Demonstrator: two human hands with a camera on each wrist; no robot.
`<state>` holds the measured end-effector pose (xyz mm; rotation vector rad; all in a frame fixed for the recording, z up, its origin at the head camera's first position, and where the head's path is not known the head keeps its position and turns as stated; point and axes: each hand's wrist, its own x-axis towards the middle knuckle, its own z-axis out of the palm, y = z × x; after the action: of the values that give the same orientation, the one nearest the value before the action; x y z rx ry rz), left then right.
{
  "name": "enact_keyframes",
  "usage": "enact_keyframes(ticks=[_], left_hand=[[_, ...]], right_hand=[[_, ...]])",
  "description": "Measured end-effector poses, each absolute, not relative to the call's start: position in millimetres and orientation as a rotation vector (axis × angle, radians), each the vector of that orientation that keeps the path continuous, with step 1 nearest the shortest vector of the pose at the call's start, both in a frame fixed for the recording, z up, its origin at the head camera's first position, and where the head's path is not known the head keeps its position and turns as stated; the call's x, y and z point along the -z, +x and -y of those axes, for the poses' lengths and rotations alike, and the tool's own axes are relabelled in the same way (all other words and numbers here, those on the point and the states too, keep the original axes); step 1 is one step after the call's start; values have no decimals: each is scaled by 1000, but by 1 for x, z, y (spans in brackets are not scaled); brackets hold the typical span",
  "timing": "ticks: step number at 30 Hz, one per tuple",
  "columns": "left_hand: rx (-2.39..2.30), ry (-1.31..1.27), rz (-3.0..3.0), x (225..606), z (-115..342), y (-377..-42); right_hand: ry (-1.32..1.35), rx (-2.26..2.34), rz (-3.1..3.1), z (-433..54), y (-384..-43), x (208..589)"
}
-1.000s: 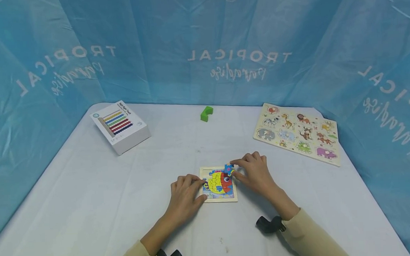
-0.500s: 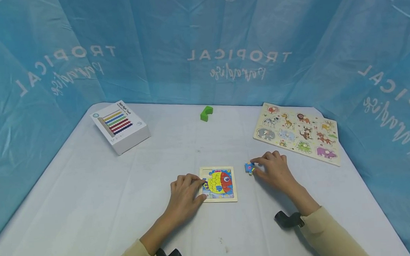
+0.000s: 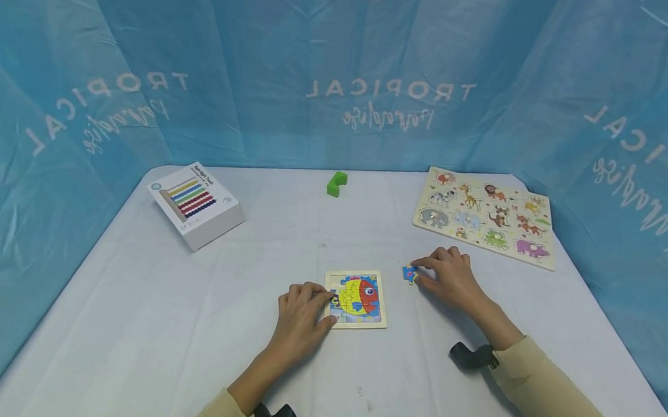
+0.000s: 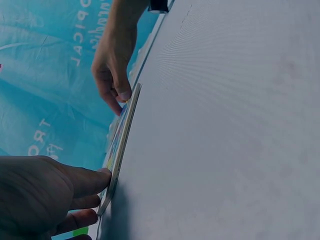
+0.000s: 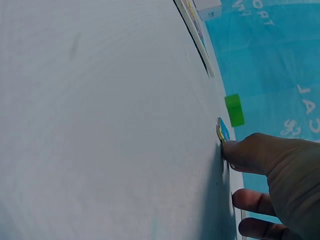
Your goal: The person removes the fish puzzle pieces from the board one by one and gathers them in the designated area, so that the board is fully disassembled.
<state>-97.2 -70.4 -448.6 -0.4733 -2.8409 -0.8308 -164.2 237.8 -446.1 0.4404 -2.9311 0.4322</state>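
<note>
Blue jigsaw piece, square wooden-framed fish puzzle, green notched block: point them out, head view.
Blue jigsaw piece (image 3: 408,273): head view, on its printed face.
Square wooden-framed fish puzzle (image 3: 351,298): head view, on the yellow fish body.
Green notched block (image 3: 333,185): head view, on its left part.

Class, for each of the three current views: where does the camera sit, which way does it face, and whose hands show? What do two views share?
Head: on the person's head, facing forward and down at the fish puzzle; left hand, right hand and both sleeves show.
Left wrist: on that wrist, looking low along the tabletop toward the puzzle; both hands show.
Right wrist: on that wrist, looking toward the pinched loose piece; only the right hand shows.
Shared: head and right wrist both show the green block.
</note>
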Motion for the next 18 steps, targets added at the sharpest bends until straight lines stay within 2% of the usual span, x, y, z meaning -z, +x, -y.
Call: enact_keyframes(ticks=[8,18], left_hand=[[858,-503,2814,444,65,-96],[889,-552,2785,446,50,-97]], right_hand=[[488,-471,2895,-231,-163,443],[609,-454,2954,-191,-164,436]])
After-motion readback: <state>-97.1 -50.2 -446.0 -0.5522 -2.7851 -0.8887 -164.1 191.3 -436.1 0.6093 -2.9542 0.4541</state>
